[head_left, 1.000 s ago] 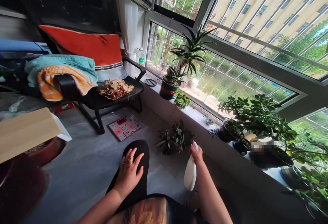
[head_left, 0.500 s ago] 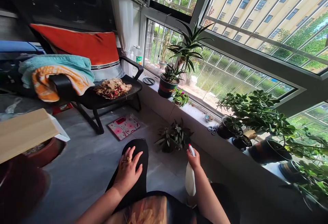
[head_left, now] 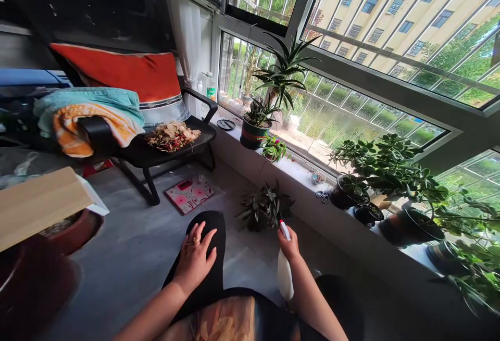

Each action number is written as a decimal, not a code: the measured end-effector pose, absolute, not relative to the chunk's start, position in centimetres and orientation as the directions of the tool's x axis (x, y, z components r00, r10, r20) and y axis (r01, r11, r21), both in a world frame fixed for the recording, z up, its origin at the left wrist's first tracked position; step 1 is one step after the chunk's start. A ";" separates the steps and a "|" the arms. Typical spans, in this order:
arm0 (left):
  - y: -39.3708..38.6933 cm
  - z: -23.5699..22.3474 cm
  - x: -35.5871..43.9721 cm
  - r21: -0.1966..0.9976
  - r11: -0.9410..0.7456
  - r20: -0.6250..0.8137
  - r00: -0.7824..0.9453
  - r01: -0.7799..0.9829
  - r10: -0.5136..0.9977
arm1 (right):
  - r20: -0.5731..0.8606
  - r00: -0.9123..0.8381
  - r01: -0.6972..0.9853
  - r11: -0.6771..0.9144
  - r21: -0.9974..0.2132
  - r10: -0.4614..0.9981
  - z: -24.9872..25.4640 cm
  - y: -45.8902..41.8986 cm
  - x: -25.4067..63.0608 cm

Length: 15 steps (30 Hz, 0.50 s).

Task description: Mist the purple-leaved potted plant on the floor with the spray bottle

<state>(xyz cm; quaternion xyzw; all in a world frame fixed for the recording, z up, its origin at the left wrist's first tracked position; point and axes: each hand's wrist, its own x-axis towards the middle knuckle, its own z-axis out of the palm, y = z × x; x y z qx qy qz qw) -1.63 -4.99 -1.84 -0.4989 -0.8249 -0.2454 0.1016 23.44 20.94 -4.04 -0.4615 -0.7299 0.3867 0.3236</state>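
Observation:
My left hand (head_left: 194, 260) rests flat on my knee in black trousers (head_left: 207, 231), fingers spread and holding nothing. It wears a gold ring. My right hand (head_left: 289, 243) grips the neck of a white plastic spray bottle (head_left: 285, 274), which has a red-tipped nozzle and hangs down below my fist. Just beyond that nozzle, a leafy dark-green plant (head_left: 264, 206) sits low on the grey floor. Its pot is hidden by the leaves.
A tiled sill (head_left: 273, 172) under the barred windows holds an aloe, other potted plants and scissors (head_left: 323, 197). To the left stand a black low chair (head_left: 175, 148) bearing dried plant matter, a pink bathroom scale (head_left: 189, 194) and a cardboard box (head_left: 39, 205).
My right hand and the spray bottle have shifted left, towards the leafy plant, and the nozzle now tilts more to the left. My left hand stays on my knee.

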 end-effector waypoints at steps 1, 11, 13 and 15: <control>-5.0 -1.8 -1.6 0.302 0.384 0.411 -0.483 0.873 0.773 | 0.145 -0.383 0.418 0.311 -0.854 0.912 -3.8 20.8 23.4; -5.0 -1.8 -1.6 0.311 0.391 0.397 -0.492 0.866 0.774 | 0.074 -0.358 0.485 0.254 -0.837 0.931 -4.6 21.0 24.2; -5.1 -1.9 -1.6 0.309 0.391 0.398 -0.491 0.867 0.775 | 0.049 -0.323 0.506 0.216 -0.835 0.945 -4.9 21.3 24.8; -5.1 -1.9 -1.7 0.305 0.390 0.402 -0.489 0.869 0.774 | 0.047 -0.310 0.493 0.203 -0.846 0.949 -4.8 21.3 25.1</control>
